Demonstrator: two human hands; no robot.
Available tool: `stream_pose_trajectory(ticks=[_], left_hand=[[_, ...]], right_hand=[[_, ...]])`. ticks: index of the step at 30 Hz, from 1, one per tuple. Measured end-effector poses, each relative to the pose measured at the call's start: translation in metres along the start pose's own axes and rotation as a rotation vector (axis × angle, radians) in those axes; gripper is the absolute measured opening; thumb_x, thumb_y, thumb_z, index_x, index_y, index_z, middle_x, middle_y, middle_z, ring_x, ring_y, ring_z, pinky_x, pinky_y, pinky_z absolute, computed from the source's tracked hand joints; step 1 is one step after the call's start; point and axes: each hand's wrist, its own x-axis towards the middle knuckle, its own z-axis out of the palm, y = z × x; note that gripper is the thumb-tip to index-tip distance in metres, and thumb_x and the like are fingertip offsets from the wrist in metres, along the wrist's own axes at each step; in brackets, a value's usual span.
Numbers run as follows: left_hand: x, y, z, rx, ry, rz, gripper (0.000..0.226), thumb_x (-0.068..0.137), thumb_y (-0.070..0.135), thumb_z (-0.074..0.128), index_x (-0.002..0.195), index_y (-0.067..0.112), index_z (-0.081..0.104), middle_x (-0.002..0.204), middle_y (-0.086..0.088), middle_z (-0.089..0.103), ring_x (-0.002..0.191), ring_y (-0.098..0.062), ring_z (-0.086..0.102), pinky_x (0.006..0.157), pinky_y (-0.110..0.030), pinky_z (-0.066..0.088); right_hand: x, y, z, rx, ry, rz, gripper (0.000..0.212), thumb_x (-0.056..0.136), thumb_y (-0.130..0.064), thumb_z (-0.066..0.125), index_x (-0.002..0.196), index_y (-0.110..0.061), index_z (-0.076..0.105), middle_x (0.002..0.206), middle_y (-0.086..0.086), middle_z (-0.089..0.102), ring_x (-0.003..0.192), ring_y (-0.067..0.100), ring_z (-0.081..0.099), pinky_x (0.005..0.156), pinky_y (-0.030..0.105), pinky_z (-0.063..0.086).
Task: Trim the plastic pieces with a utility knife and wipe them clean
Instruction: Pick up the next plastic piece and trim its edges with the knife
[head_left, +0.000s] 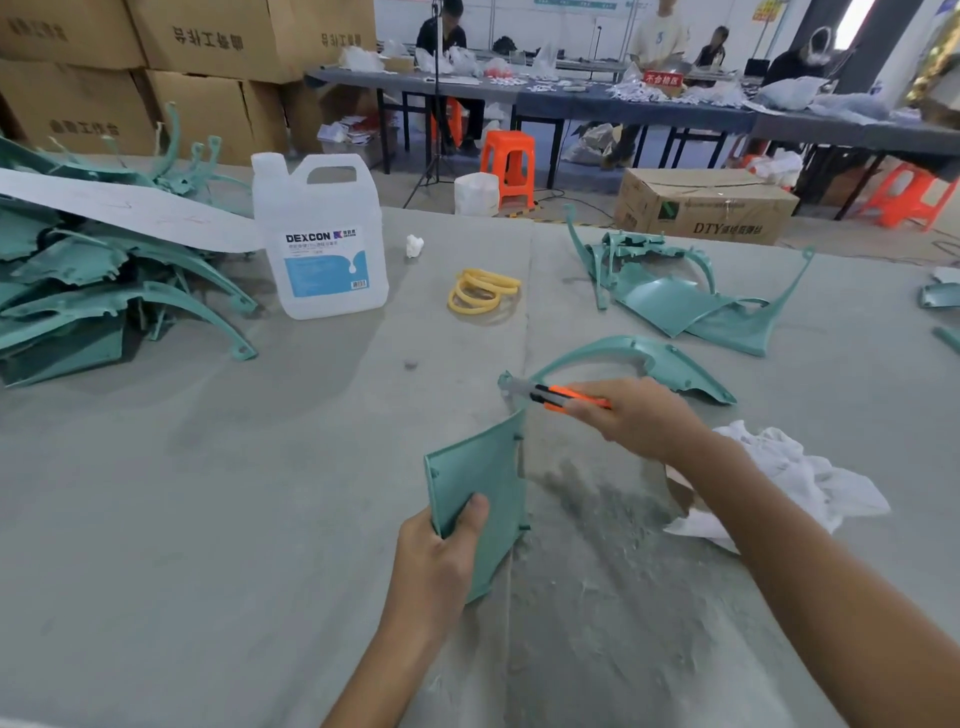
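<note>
My left hand (441, 561) grips the near end of a teal plastic piece (480, 478), thumb on its flat panel, holding it tilted above the grey table (208, 493). The piece's curved arm (639, 353) arches away to the right. My right hand (634, 415) holds an orange and black utility knife (561, 397), its blade tip at the piece's far end near a small tab. A crumpled white cloth (789, 478) lies on the table just right of my right forearm.
A heap of teal pieces (104, 280) lies far left, a smaller group (691, 296) far right. A clear DEXCON jug (322, 239), yellow rings (480, 291) and a small white wad (414, 245) stand behind. Plastic shavings (597, 519) litter the table by the piece.
</note>
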Motion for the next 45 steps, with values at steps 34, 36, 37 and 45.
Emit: stream_pose_trajectory(ticks=[34,36,37,45], left_hand=[[-0.002,0.010,-0.003,-0.221,0.121,-0.070,0.018,0.094,0.019,0.065,0.099,0.005,0.075,0.094,-0.019,0.076,0.080,-0.037,0.075,0.057,-0.038,0.059],[-0.001,0.011,-0.003,-0.228,0.122,-0.068,0.018,0.094,0.020,0.065,0.098,0.007,0.076,0.095,-0.017,0.077,0.080,-0.036,0.075,0.056,-0.036,0.058],[0.000,0.011,-0.003,-0.219,0.124,-0.066,0.017,0.094,0.021,0.065,0.097,0.009,0.078,0.095,-0.016,0.077,0.081,-0.036,0.075,0.057,-0.036,0.058],[-0.001,0.013,0.000,-0.206,0.178,-0.104,0.016,0.086,0.031,0.071,0.092,0.018,0.078,0.091,-0.017,0.076,0.078,-0.038,0.074,0.065,-0.046,0.058]], right_hand=[[0.017,0.015,0.048,-0.035,0.163,0.200,0.040,0.103,-0.061,0.034,0.120,-0.038,0.062,0.097,-0.001,0.070,0.089,0.027,0.066,0.068,0.035,0.042],[0.019,0.019,0.048,-0.032,0.179,0.261,0.042,0.103,-0.061,0.033,0.122,-0.037,0.062,0.102,0.001,0.071,0.091,0.029,0.065,0.071,0.037,0.044],[0.018,0.015,0.045,0.007,0.200,0.261,0.041,0.103,-0.060,0.034,0.124,-0.038,0.061,0.101,0.000,0.071,0.090,0.028,0.064,0.070,0.036,0.043],[-0.029,-0.071,0.005,0.092,0.320,-0.097,0.032,0.100,-0.059,0.046,0.130,-0.050,0.054,0.084,-0.014,0.069,0.072,0.013,0.058,0.054,0.026,0.036]])
